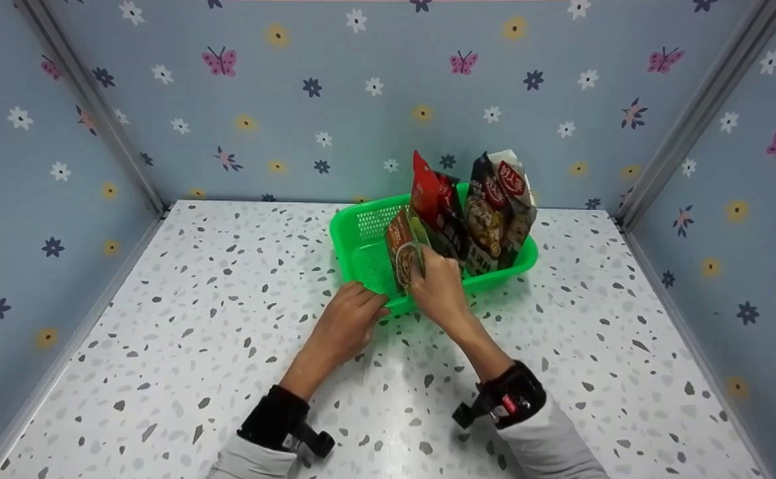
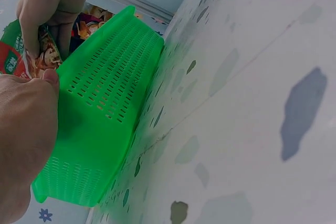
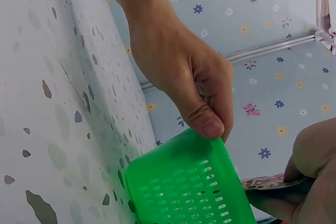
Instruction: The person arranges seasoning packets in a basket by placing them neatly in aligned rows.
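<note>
A green plastic basket (image 1: pixel 358 256) with perforated sides stands near the back wall. My left hand (image 1: pixel 344 319) grips its front rim toward the left; in the right wrist view the thumb (image 3: pixel 212 127) of that left hand lies over the rim's outside. My right hand (image 1: pixel 437 283) pinches a brown and green food packet (image 1: pixel 401 243) by its edge, inside the basket. Right of it a red and black packet (image 1: pixel 434 199) stands upright. Two dark packets with food pictures (image 1: pixel 487 219) lean together at the basket's right end. The packet's lower edge is partly hidden by the rim.
The basket rests on a white speckled tabletop (image 1: pixel 228 319). Blue walls with flowers and butterflies (image 1: pixel 261 86) enclose the back and both sides, joined by grey metal corner strips (image 1: pixel 88 86). Black wrist bands with cameras (image 1: pixel 511 396) sit on both forearms.
</note>
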Available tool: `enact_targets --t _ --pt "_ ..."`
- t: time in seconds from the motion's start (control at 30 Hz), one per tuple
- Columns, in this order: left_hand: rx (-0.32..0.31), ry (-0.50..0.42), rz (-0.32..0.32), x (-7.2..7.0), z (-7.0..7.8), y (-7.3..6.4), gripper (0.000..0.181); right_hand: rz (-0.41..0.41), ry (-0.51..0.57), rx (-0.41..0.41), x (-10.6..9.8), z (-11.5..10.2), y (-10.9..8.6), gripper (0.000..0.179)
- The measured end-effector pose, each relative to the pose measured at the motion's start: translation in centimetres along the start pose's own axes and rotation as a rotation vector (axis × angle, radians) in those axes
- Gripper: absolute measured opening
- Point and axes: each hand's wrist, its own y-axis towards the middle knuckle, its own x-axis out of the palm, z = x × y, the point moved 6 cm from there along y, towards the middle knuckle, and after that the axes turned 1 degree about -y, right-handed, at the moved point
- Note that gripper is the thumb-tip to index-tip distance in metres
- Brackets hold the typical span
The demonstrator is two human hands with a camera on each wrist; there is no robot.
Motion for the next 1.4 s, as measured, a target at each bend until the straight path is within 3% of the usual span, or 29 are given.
enact_targets --t 0.4,0.63,0.8,0.9,1.17,1.4 --pt "0.011 0.011 0.021 0.0 0.0 0.0 0.012 -0.105 -0.055 0.051 2.3 1.5 0.3 0.018" --pt "0.037 0.016 0.037 -0.2 0.0 0.0 0.012 -0.112 -0.149 0.022 3.0 1.6 0.1 0.023" --pt "0.037 0.01 0.046 -0.1 0.1 0.0 0.01 -0.112 -0.242 0.003 3.3 1.5 0.0 0.015" --pt "0.035 0.002 0.049 0.0 0.2 0.0 0.01 -0.105 -0.27 -0.002 3.3 1.5 -0.1 0.023" --pt "0.039 0.009 0.039 0.0 0.2 -0.2 0.01 -0.091 -0.267 -0.006 3.1 1.5 0.0 0.027" --pt "0.049 0.003 0.044 0.0 0.1 -0.2 0.011 -0.045 -0.198 0.017 2.7 1.7 0.3 0.041"
